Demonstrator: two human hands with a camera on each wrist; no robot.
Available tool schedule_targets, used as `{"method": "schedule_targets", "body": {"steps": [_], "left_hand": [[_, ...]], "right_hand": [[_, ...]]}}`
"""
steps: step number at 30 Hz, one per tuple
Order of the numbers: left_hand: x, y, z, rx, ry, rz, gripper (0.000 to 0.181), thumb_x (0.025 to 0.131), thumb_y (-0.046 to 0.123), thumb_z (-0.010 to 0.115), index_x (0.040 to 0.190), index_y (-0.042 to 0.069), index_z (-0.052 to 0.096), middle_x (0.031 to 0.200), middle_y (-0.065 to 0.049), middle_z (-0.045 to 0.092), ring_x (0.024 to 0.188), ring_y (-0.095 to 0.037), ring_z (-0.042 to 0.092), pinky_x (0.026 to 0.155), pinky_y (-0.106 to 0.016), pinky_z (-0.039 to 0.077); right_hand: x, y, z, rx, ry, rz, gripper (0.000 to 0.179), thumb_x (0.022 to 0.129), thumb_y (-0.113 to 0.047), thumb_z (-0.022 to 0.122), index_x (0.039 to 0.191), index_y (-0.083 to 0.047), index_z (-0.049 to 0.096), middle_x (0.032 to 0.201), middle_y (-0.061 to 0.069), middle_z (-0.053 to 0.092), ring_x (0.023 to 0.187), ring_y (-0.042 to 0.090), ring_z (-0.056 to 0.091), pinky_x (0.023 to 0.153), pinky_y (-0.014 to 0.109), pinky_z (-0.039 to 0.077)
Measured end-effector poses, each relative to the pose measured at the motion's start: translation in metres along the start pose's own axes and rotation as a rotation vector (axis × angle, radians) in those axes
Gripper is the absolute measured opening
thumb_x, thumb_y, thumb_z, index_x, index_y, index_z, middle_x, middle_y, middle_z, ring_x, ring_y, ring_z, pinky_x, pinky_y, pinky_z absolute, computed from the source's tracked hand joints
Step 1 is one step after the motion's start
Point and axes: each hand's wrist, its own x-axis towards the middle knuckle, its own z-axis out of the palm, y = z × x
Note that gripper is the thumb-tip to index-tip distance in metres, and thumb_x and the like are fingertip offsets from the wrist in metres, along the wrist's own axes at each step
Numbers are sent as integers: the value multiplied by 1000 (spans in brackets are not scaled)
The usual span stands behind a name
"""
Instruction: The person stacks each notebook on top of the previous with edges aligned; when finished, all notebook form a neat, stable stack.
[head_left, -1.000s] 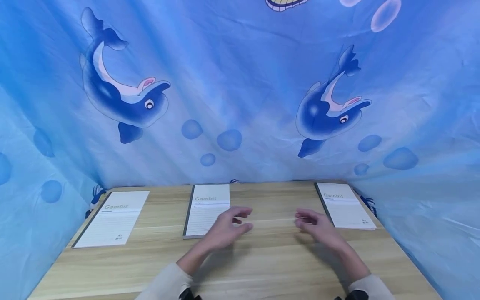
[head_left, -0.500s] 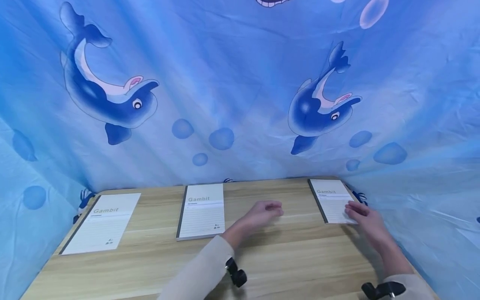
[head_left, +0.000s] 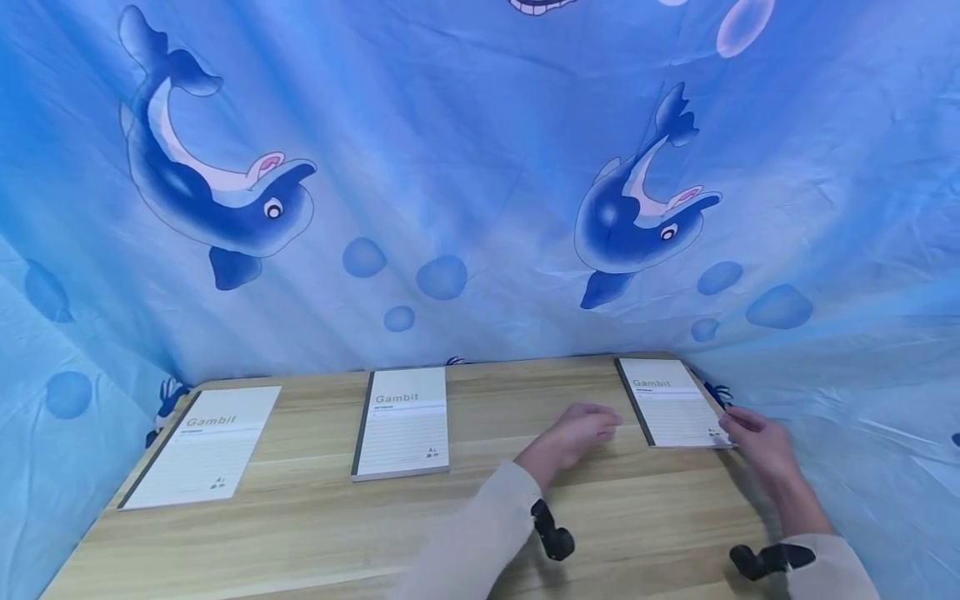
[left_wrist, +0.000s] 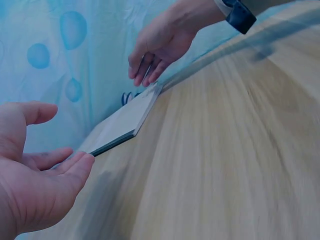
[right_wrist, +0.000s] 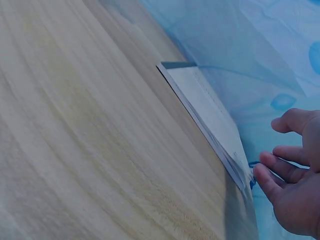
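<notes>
A white notebook [head_left: 667, 408] marked "Gambit", with a dark spine strip, lies flat at the right back of the table. Close to its right edge is my right hand [head_left: 761, 446]; in the right wrist view the fingers [right_wrist: 272, 182] are loosely bent, the thumb apart from them, and nothing is held. Contact with the notebook's corner cannot be made out. My left hand [head_left: 573, 433] hovers to the left of the spine, thumb and fingers spread in the left wrist view, gripping nothing.
Two more Gambit notebooks lie on the wooden table [head_left: 300, 533]: a middle notebook [head_left: 402, 425] and a left notebook [head_left: 201, 446]. A blue curtain [head_left: 480, 167] with dolphins hangs behind the table and at both sides.
Both hands have moved right, the right hand to the right notebook's edge and the left hand toward its spine. The view has turned slightly right. The notebooks lie in the same places.
</notes>
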Motion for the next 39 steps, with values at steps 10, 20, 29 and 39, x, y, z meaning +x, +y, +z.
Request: {"method": "schedule_targets", "body": {"steps": [10,20,29,39], "left_hand": [[21,-14,31,-146,75,-90,53,92,7,69,137,-14,52,133,-15,61,128,-31,59,117,-42,49],[25,-15,43,-157,84,-97,34,91,5,70,122,-9,63,100,-2,62,96,-14,61,106,-33,55],[21,-19,52,-182,147,-86,33,89,-1,68,120,-11,62,91,-2,58,83,-12,57,97,-30,58],[19,-18,57,-151,208,-53,38,87,-8,68,125,-12,63,114,-16,69,102,-25,71,102,-39,59]], "right_hand": [[11,12,-5,-25,-4,124,63,105,-26,52,152,13,36,154,39,38,131,46,52,90,32,55],[10,10,1,-14,-6,62,56,100,-15,61,142,19,47,143,42,50,82,2,67,69,20,61],[6,9,7,-25,-32,108,56,101,-18,60,145,14,47,145,39,49,83,2,67,66,14,52],[0,9,11,-21,-34,91,57,99,-18,62,145,13,48,131,33,63,78,2,66,65,16,53]]}}
